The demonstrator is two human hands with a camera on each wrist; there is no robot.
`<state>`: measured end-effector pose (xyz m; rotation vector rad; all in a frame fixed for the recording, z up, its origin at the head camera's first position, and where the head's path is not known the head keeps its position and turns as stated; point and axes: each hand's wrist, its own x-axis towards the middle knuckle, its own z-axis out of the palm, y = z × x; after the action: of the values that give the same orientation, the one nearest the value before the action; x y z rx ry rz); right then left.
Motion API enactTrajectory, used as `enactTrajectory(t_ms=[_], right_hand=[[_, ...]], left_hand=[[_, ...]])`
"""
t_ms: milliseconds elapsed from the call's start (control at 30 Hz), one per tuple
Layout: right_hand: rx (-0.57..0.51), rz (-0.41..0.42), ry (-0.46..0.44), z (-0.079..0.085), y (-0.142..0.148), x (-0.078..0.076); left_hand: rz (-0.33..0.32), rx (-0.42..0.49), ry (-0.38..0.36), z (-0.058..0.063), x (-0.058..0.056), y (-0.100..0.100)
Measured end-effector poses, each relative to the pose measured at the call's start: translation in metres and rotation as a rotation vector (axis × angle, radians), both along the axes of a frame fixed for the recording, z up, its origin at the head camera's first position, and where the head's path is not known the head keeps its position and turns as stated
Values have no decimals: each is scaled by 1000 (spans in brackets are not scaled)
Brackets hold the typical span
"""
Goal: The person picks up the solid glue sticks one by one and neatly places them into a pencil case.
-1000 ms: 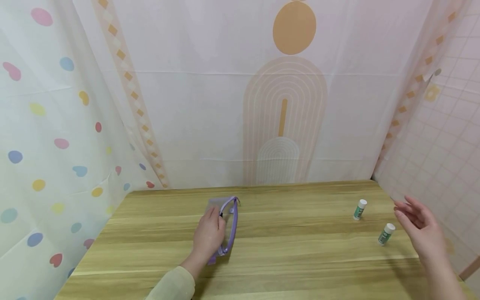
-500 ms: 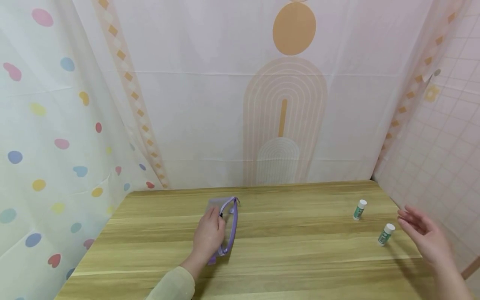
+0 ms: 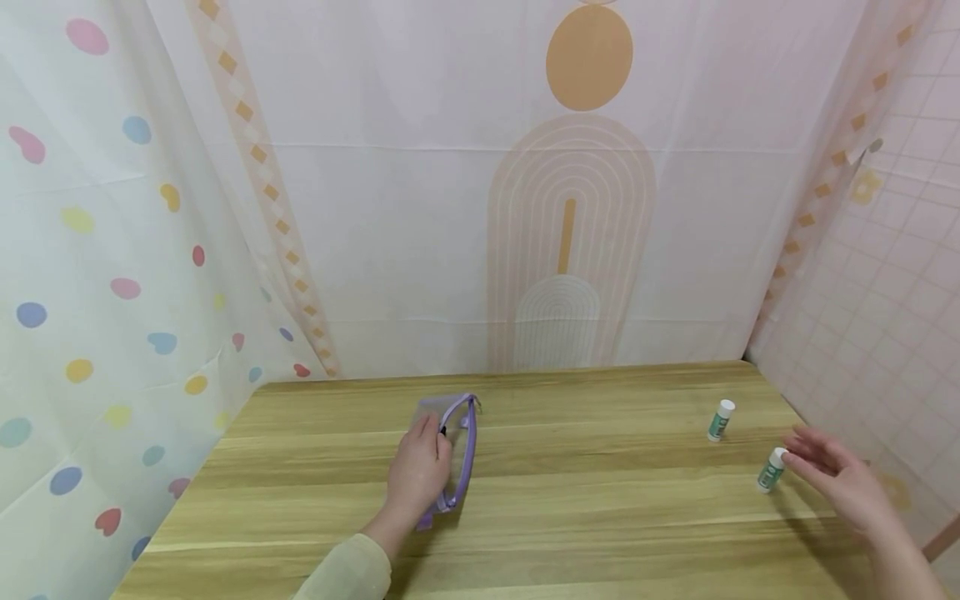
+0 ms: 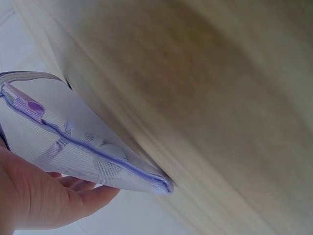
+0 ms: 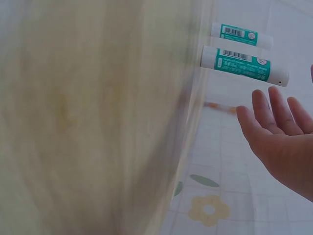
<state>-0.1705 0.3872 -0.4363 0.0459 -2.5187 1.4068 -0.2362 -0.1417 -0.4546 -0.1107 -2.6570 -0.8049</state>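
Note:
On the left of the table my left hand [image 3: 418,473] grips a pale mesh pouch [image 4: 73,139] with purple zipper edging. The zipper side of the pouch [image 3: 467,454] gapes to the right in the head view, and blurred shapes show through the mesh in the left wrist view. At the right, two glue sticks with white caps and green labels stand upright. My right hand [image 3: 843,483] is beside the nearer glue stick [image 3: 771,471], fingers loosely extended and nothing in them. In the right wrist view, its fingertips lie just off that stick's cap [image 5: 279,77].
The farther glue stick [image 3: 721,421] stands a little behind and left of the nearer one. A wooden table [image 3: 585,500] spans the front, its right edge running under the right hand. Patterned curtains [image 3: 405,250] hang behind and at both sides.
My right hand has come down and then left, its fingers now beside the top of the nearer glue stick. The left hand and the pouch stay where they were.

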Motion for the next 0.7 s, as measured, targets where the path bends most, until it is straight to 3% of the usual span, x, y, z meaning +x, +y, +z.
enactTrajectory(t_ms=[433,567,700], right_hand=[[112,36,-207,2,1,-7],[77,59,-232,1,1,-9],[-29,86,-214,-4,3,-8]], left_hand=[[-1,2,-5,0,-1,0],[-1,5,-1,0,-1,0],[0,6,-2,0,-1,0]])
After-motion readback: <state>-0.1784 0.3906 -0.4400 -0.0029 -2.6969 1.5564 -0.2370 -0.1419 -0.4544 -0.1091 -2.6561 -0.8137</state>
